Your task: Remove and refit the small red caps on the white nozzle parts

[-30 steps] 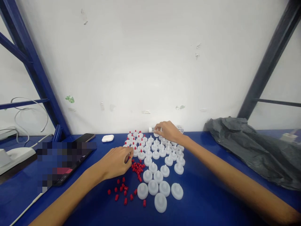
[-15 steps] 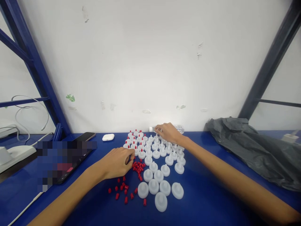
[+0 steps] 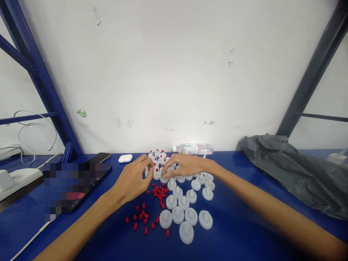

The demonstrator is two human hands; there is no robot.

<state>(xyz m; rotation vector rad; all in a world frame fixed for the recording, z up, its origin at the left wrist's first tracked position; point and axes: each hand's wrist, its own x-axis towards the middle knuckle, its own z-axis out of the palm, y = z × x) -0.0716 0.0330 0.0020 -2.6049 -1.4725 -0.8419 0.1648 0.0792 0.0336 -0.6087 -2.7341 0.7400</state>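
Note:
My left hand (image 3: pixel 134 177) is closed, thumb and index fingertips brought together beside the white lids with red tips. Whether anything is between those fingertips, I cannot make out. My right hand (image 3: pixel 183 165) reaches in from the right, its thumb and fingertips closed around the top of a white spouted lid (image 3: pixel 164 179). Its spout and red tip are hidden by the fingers. Behind both hands, several white lids (image 3: pixel 157 153) carry red caps on their spouts. Bare-spouted white lids (image 3: pixel 177 215) spread toward the front. Loose red caps (image 3: pixel 160 192) lie between the hands, nearer to me.
A clear plastic bottle (image 3: pixel 191 148) lies along the wall. To the left are a white earphone case (image 3: pixel 125 158), a phone (image 3: pixel 99 158), a dark tablet-like device (image 3: pixel 89 190) and a white power strip (image 3: pixel 23 180). A grey plastic bag (image 3: pixel 282 170) covers the right side.
My right hand has moved left and nearer from the bottle to a lid that showed a red cap. My left hand has lifted from beside the loose red caps toward the capped lids.

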